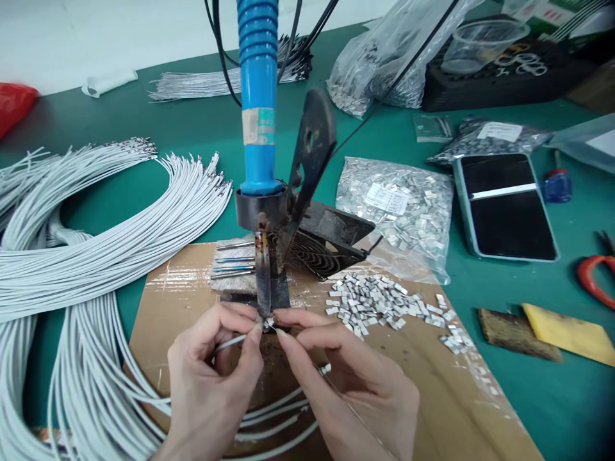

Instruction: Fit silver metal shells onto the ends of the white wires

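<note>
My left hand pinches a white wire near its stripped end. My right hand pinches a thin solder strand, its fingertips meeting the left hand's. Between the fingertips sits a small metal terminal, held right under the tip of the soldering iron. The iron has a blue handle and stands upright in a black stand. Several loose metal terminals lie on the cardboard sheet to the right of my hands.
Large bundles of white wires curve across the left of the green table. A bag of terminals, a phone, red-handled pliers, a yellow sponge and more bags lie to the right.
</note>
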Available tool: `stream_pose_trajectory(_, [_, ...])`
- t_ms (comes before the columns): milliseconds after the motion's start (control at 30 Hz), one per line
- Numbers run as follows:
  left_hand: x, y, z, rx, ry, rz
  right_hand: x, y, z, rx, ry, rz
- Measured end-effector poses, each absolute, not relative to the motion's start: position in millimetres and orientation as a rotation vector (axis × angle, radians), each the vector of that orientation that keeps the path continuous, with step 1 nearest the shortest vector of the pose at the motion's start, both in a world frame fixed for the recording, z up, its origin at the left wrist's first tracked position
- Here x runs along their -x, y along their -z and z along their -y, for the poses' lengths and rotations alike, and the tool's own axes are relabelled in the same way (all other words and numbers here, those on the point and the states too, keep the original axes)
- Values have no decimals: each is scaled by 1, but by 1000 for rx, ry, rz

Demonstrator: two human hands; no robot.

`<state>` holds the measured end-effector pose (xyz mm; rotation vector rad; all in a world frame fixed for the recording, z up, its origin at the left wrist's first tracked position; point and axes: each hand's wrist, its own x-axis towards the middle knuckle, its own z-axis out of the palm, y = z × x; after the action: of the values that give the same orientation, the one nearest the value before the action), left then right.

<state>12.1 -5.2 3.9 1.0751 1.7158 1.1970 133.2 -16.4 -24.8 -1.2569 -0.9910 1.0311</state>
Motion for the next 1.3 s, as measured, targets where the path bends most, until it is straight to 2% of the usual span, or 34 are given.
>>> stream_pose_trajectory(1300, [-14,-7,3,-1038,-1160,-1755,-134,24,16,1321,-940,1071])
